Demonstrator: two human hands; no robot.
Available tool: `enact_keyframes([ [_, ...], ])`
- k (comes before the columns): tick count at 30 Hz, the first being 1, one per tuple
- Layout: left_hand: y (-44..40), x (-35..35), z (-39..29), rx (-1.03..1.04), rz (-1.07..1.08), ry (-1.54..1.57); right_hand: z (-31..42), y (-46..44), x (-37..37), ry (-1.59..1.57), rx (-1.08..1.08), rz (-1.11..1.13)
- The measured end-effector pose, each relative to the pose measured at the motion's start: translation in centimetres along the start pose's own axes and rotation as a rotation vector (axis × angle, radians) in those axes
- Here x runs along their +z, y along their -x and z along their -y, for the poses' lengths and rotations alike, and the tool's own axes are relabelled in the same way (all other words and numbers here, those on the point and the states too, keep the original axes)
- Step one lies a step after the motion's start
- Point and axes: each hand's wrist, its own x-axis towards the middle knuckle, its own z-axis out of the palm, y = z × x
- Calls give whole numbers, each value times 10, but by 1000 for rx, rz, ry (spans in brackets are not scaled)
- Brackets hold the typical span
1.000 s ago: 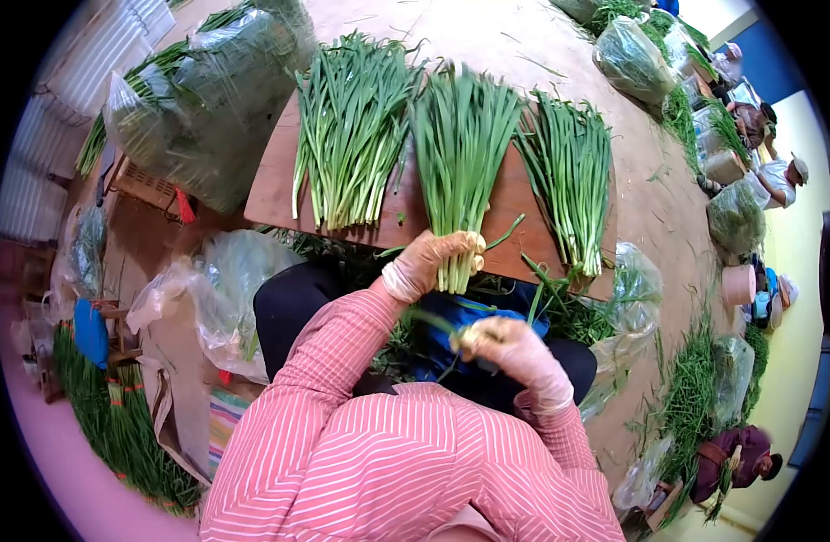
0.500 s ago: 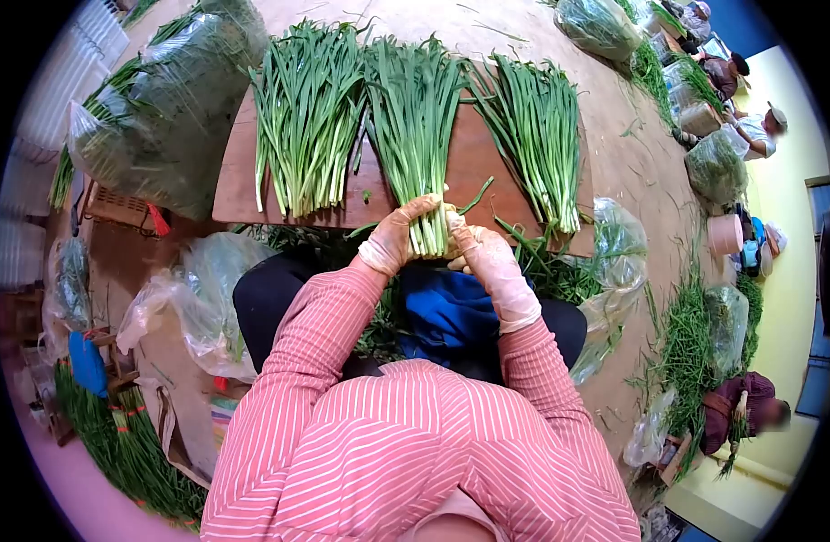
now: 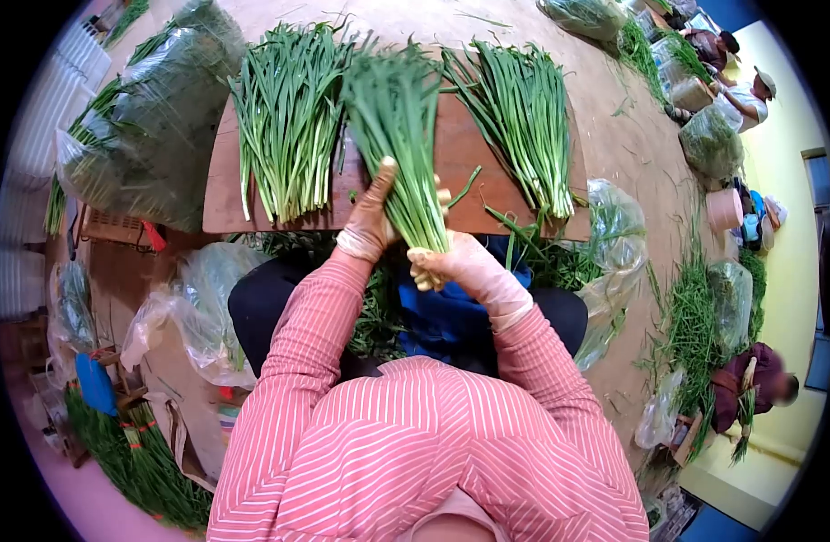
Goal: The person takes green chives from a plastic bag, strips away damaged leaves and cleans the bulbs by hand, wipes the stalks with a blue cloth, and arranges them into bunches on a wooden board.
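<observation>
A bunch of garlic chives [image 3: 406,154] tilts in both my hands over the near edge of the wooden board, its leafy tops blurred by motion. My left hand [image 3: 370,219], in a thin stained glove, wraps round the lower stalks; its thumb lies along the near side and its fingertips show at the right. At the pale cut ends, the gloved fingers of my right hand [image 3: 458,268] close round the base. To the left lies a second pile of garlic chives [image 3: 293,126], and to the right a third pile [image 3: 523,135], both on the board [image 3: 464,135].
Loose trimmings [image 3: 559,257] and a clear plastic bag [image 3: 618,226] lie by the board's right corner. Another plastic bag [image 3: 211,298] is left of my knees. A big bag of greens [image 3: 153,126] stands far left. Several people sit along the right wall, one in maroon [image 3: 740,388].
The bunch has come up off the board and now leans top-left. My left hand has slid up and round the stalks; my right hand has moved down to the cut ends.
</observation>
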Motion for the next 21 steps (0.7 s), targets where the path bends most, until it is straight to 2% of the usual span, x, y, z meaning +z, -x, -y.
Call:
enact_keyframes([
  [1,-4,0,0,75,-6,82,-1,7,-1,-71,23,46],
  [4,-5,12,6,90,134,167,-6,15,-10,-271,60,240],
  [10,-15,34,-3,5,264,30,3,29,-18,-237,56,312],
  [12,-21,29,-6,60,179,-83,8,34,-19,-104,-2,208],
  [13,-15,54,-7,147,120,-6,12,38,-19,-56,-80,123],
  [14,-13,57,-16,80,78,-23,14,37,-30,29,-122,144],
  [16,-18,49,-33,84,-57,-51,7,49,-26,77,-303,147],
  [17,-20,47,-39,108,-197,-46,-9,55,-35,527,-210,-3],
  [18,-23,43,-46,85,-149,-79,-43,49,-39,951,-326,-102],
  [20,-32,26,-48,189,-226,-173,-63,52,-14,1521,-206,-221],
  [21,-31,28,-49,189,-224,-173,-76,49,-21,1394,-142,-265],
])
